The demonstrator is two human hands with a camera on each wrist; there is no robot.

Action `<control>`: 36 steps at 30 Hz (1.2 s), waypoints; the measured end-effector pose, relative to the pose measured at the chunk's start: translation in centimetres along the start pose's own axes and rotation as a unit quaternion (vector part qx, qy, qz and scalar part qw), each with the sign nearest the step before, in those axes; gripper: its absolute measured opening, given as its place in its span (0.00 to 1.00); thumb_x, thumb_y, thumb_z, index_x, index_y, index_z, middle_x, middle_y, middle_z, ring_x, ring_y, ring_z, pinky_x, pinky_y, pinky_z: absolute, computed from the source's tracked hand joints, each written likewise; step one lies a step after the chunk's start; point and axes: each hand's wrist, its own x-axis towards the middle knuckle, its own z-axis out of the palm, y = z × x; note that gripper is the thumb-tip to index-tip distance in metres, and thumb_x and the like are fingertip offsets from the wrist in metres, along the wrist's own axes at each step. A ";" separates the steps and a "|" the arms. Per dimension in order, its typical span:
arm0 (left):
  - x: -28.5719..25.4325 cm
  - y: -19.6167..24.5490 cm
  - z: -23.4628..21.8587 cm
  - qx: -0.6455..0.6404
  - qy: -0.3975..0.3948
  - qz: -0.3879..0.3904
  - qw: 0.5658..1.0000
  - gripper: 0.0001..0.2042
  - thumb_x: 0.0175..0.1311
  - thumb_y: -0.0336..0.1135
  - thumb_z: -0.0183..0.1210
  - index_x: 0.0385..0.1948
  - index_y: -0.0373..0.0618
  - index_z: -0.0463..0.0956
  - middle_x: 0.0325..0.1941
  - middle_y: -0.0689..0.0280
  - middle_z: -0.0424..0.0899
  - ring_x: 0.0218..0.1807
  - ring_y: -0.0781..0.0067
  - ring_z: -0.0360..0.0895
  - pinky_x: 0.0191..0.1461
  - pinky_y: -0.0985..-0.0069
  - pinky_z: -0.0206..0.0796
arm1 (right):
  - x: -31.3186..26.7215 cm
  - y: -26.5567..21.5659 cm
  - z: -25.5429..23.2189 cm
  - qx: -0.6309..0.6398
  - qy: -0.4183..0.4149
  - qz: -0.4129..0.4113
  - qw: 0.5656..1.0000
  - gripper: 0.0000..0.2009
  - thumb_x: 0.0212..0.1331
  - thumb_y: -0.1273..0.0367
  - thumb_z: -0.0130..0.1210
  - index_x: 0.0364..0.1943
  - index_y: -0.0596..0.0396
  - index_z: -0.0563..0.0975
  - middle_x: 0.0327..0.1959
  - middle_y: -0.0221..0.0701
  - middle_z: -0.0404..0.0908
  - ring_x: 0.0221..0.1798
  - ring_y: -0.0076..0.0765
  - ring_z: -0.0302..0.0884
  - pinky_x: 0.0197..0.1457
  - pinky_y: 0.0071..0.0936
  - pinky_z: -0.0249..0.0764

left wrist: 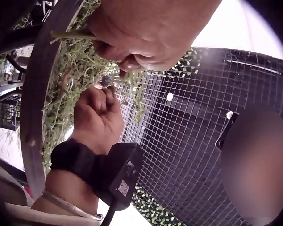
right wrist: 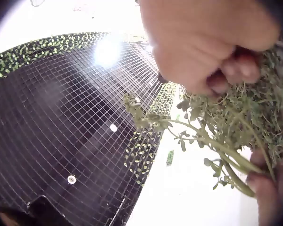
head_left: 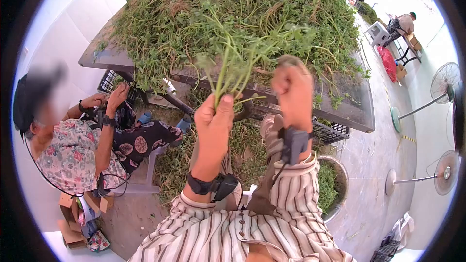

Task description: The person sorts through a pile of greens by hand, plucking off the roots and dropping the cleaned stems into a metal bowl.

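A bunch of greens in my left hand, before the table.
My left hand (head_left: 213, 122) grips the lower stems of a loose bunch of leafy green stems (head_left: 228, 70), fingers curled round them, at the near edge of the dark flat-topped table (head_left: 104, 59). My right hand (head_left: 294, 92) is raised just beside the bunch, its fingers curled inward (I cannot tell whether they pinch anything). A wide tangled heap of green stems and leaves (head_left: 233, 14) covers much of the table; a round tub with greens inside (head_left: 346, 184) sits nearer me, on the table's right side.
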 end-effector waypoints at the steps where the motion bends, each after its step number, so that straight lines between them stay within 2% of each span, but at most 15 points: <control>1: -0.1 0.3 -0.6 -0.002 0.014 0.001 1.000 0.14 0.62 0.43 0.54 0.34 0.40 0.75 0.12 0.79 0.58 0.12 0.91 0.50 0.14 0.88 0.38 | 0.4 -0.7 -0.9 0.026 0.026 -0.046 0.998 0.05 0.56 0.76 0.44 0.34 0.61 0.72 0.18 0.22 0.64 0.16 0.14 0.54 0.17 0.13 0.50; 4: -0.3 0.6 -1.2 0.023 0.036 0.007 0.999 0.13 0.62 0.42 0.54 0.35 0.40 0.75 0.13 0.79 0.58 0.13 0.91 0.50 0.15 0.88 0.39 | 1.0 -2.4 -2.6 0.065 0.022 -0.046 0.997 0.07 0.56 0.75 0.42 0.35 0.60 0.72 0.21 0.24 0.67 0.16 0.14 0.56 0.17 0.13 0.51; 9: 0.0 0.1 -0.9 0.115 0.041 0.076 0.990 0.12 0.63 0.41 0.53 0.35 0.39 0.74 0.14 0.80 0.58 0.15 0.92 0.51 0.17 0.87 0.41 | -1.4 -1.0 2.0 -0.022 0.012 0.047 0.999 0.06 0.57 0.74 0.45 0.35 0.59 0.73 0.23 0.26 0.70 0.16 0.14 0.56 0.15 0.11 0.50; 11: 0.0 0.1 -0.7 0.120 0.043 0.079 0.989 0.12 0.64 0.40 0.52 0.36 0.39 0.74 0.15 0.80 0.59 0.17 0.92 0.51 0.18 0.87 0.41 | -1.7 -0.5 2.7 -0.029 -0.109 0.159 0.981 0.05 0.56 0.73 0.48 0.34 0.59 0.73 0.21 0.24 0.69 0.15 0.13 0.56 0.15 0.10 0.49; 14: 0.1 0.0 -0.7 0.174 0.039 0.105 0.978 0.12 0.64 0.39 0.51 0.37 0.38 0.74 0.16 0.80 0.61 0.18 0.92 0.52 0.19 0.87 0.42 | -2.0 0.2 3.5 -0.092 -0.141 0.184 0.968 0.06 0.56 0.71 0.50 0.34 0.59 0.73 0.18 0.21 0.67 0.14 0.12 0.56 0.14 0.11 0.47; 16: 0.1 0.0 -0.9 0.234 0.038 0.108 0.965 0.11 0.64 0.35 0.50 0.39 0.37 0.73 0.21 0.72 0.68 0.24 0.84 0.58 0.26 0.83 0.55 | -2.3 0.2 4.3 -0.152 -0.127 0.182 0.963 0.06 0.55 0.71 0.52 0.32 0.59 0.73 0.18 0.20 0.64 0.16 0.12 0.55 0.15 0.12 0.48; 18: 0.1 -0.4 -0.9 0.257 0.037 0.131 0.957 0.10 0.64 0.35 0.50 0.40 0.37 0.73 0.21 0.71 0.69 0.24 0.84 0.59 0.27 0.83 0.56 | -2.3 0.5 4.6 -0.213 -0.111 0.180 0.954 0.06 0.55 0.70 0.53 0.30 0.60 0.73 0.17 0.19 0.62 0.17 0.12 0.55 0.17 0.14 0.48; 19: 0.1 -0.6 -0.9 0.280 0.036 0.156 0.947 0.10 0.64 0.34 0.50 0.40 0.38 0.73 0.21 0.70 0.69 0.24 0.83 0.60 0.27 0.83 0.57 | -2.2 0.8 4.5 -0.275 -0.116 0.125 0.946 0.07 0.54 0.70 0.54 0.28 0.61 0.72 0.17 0.18 0.61 0.19 0.12 0.54 0.18 0.16 0.49; 20: 0.0 -0.7 -0.8 0.279 0.036 0.155 0.947 0.10 0.64 0.34 0.50 0.40 0.38 0.73 0.21 0.70 0.69 0.24 0.83 0.60 0.27 0.83 0.57 | -2.2 1.1 4.5 -0.335 -0.120 0.070 0.932 0.08 0.53 0.70 0.54 0.25 0.62 0.72 0.16 0.18 0.59 0.21 0.12 0.53 0.20 0.18 0.51; 26: 0.2 -0.5 -0.4 0.217 0.033 0.110 0.969 0.10 0.64 0.35 0.51 0.36 0.37 0.74 0.19 0.74 0.67 0.22 0.85 0.59 0.24 0.85 0.53 | -1.9 2.0 3.9 -0.326 -0.120 0.043 0.937 0.09 0.55 0.71 0.52 0.23 0.61 0.69 0.16 0.18 0.58 0.21 0.11 0.52 0.21 0.18 0.50; 27: 0.3 -0.6 -0.5 0.176 0.026 0.090 0.980 0.11 0.64 0.38 0.50 0.32 0.38 0.73 0.16 0.77 0.63 0.19 0.88 0.55 0.21 0.85 0.48 | -2.0 1.9 4.0 -0.326 -0.119 0.044 0.937 0.09 0.55 0.71 0.52 0.23 0.61 0.69 0.16 0.18 0.58 0.21 0.11 0.52 0.21 0.18 0.50; 29: 0.5 -0.6 -0.6 0.135 0.018 0.069 0.988 0.13 0.65 0.40 0.50 0.27 0.40 0.72 0.14 0.79 0.59 0.17 0.91 0.51 0.18 0.86 0.42 | -2.3 1.3 4.4 -0.141 -0.102 0.149 0.973 0.07 0.57 0.70 0.50 0.26 0.58 0.70 0.15 0.18 0.59 0.18 0.10 0.53 0.18 0.14 0.49; 30: 0.6 -0.5 -0.4 0.125 0.018 0.073 0.989 0.13 0.65 0.41 0.50 0.26 0.42 0.71 0.13 0.79 0.58 0.15 0.91 0.51 0.17 0.86 0.41 | -2.3 1.4 4.3 -0.141 -0.102 0.149 0.973 0.07 0.57 0.70 0.50 0.26 0.58 0.70 0.15 0.18 0.59 0.18 0.10 0.53 0.18 0.14 0.49; 32: 0.7 -0.4 -0.4 0.115 0.019 0.078 0.990 0.13 0.65 0.41 0.50 0.24 0.43 0.70 0.12 0.79 0.57 0.14 0.91 0.50 0.16 0.86 0.40 | -2.1 1.7 3.7 0.016 -0.097 0.160 0.982 0.05 0.59 0.69 0.48 0.31 0.56 0.70 0.16 0.20 0.63 0.15 0.10 0.55 0.15 0.10 0.49; 36: 0.6 -0.6 -0.7 0.058 0.021 0.016 0.998 0.13 0.65 0.41 0.50 0.24 0.44 0.70 0.12 0.79 0.57 0.13 0.91 0.51 0.14 0.86 0.40 | -0.7 0.6 1.9 0.159 -0.131 0.113 0.972 0.06 0.61 0.69 0.45 0.32 0.57 0.69 0.20 0.24 0.67 0.15 0.13 0.57 0.13 0.12 0.51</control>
